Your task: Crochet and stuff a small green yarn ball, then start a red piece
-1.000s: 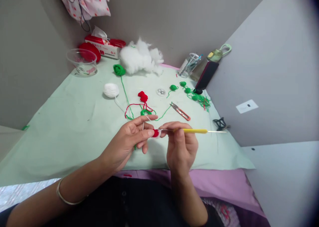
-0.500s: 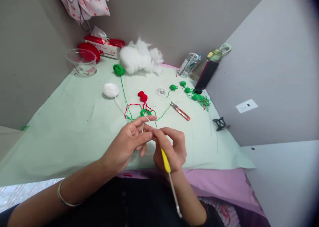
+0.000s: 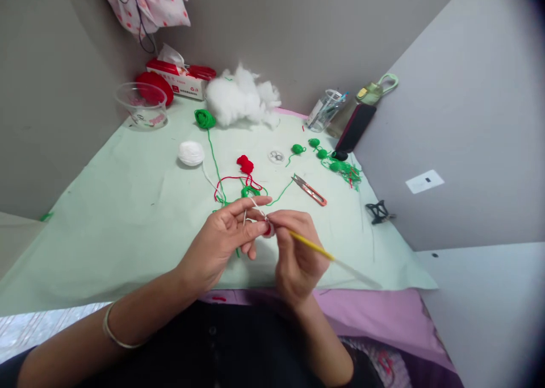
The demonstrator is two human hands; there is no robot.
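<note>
My left hand [image 3: 232,232] pinches a small red and white crochet piece [image 3: 269,229] between thumb and fingers. White yarn [image 3: 258,207] runs over its stretched index finger. In my right hand [image 3: 300,251] is a crochet hook [image 3: 310,243] with a yellow grip, its tip at the crochet piece. The hook's far shaft is blurred and points down to the right. A white yarn ball [image 3: 191,153] lies to the left, its strand leading toward my left hand. Just beyond my fingers are green yarn [image 3: 251,191] and a small red crocheted piece [image 3: 245,164].
Orange-handled thread snips [image 3: 310,191] lie right of centre. Small green crocheted balls [image 3: 322,154] with loose tails sit farther right, near a leaning phone [image 3: 358,128]. Along the back are white stuffing [image 3: 240,97], a tissue box [image 3: 181,81] and a clear plastic tub [image 3: 142,107].
My right hand has turned, swinging the hook's rear end from pointing down to pointing right. The red and white piece now shows between my hands. The view has shifted slightly.
</note>
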